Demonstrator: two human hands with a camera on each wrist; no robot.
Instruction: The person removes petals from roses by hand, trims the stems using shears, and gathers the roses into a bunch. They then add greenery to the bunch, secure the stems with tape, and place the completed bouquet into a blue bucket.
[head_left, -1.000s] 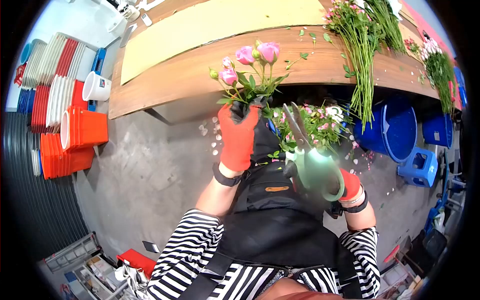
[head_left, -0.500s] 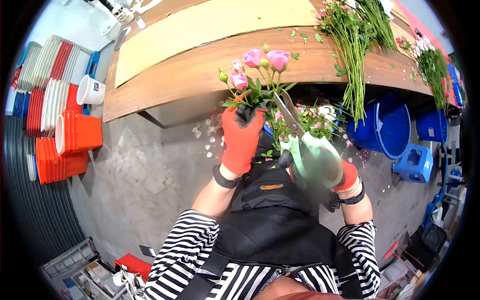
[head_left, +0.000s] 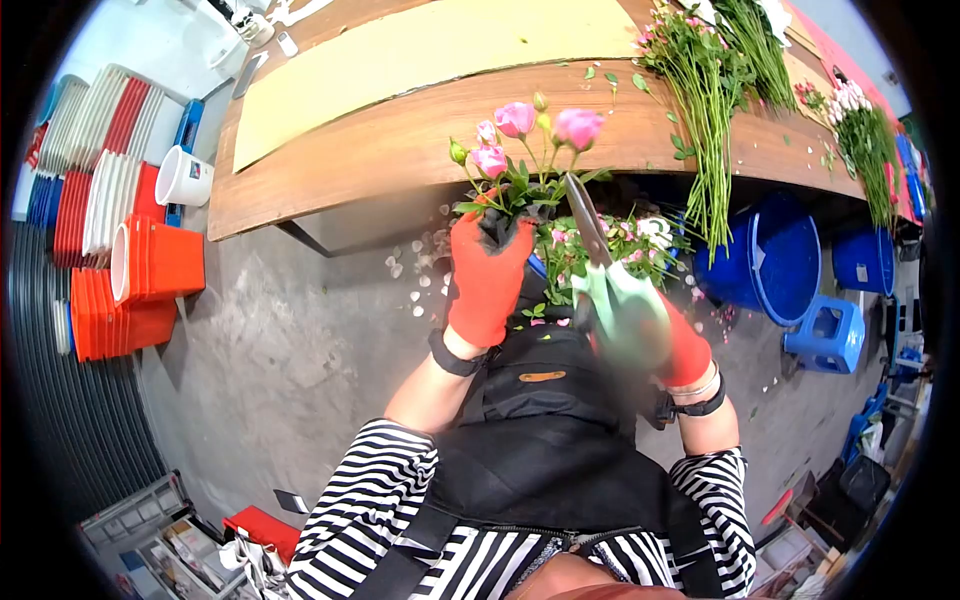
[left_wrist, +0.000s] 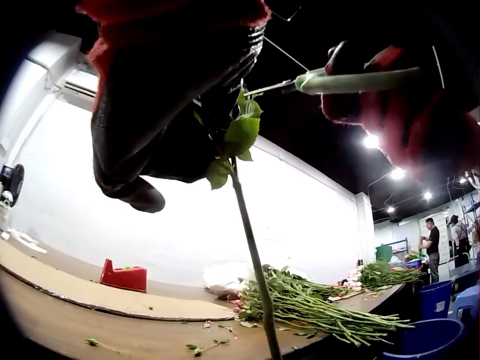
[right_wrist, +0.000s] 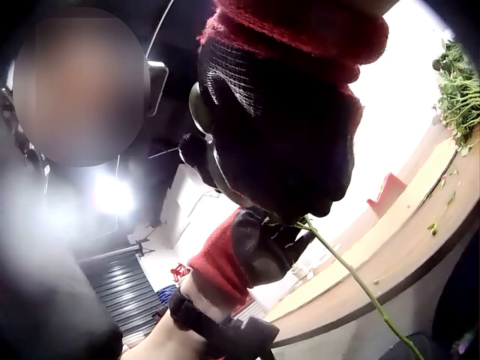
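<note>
My left hand [head_left: 487, 270], in a red and black glove, grips a spray of pink roses [head_left: 515, 120] by its stem near the leaves. Blooms and buds stand above the fingers in the head view. Below the hand's leaves the long green stem [left_wrist: 255, 270] runs on in the left wrist view. My right hand [head_left: 688, 345], gloved alike, holds scissors [head_left: 590, 222] with pale green handles. Their blades are together, tips beside the spray's leaves, right of the left hand. The right wrist view shows the back of the right glove [right_wrist: 277, 127] covering most of the scissors.
A wooden table [head_left: 400, 150] with a yellow board [head_left: 440, 55] lies ahead. Bundles of cut flowers [head_left: 705, 160] hang stems over its edge. Below are a blue bucket [head_left: 770, 255], a blue stool [head_left: 828, 332] and a heap of trimmed flowers and leaves [head_left: 620, 245]. Orange crates [head_left: 150, 270] stand left.
The scissor blades, apart half a second ago, have come together, and the right hand has turned around the handles. The rose spray has shifted slightly right, its rightmost bloom blurred.
</note>
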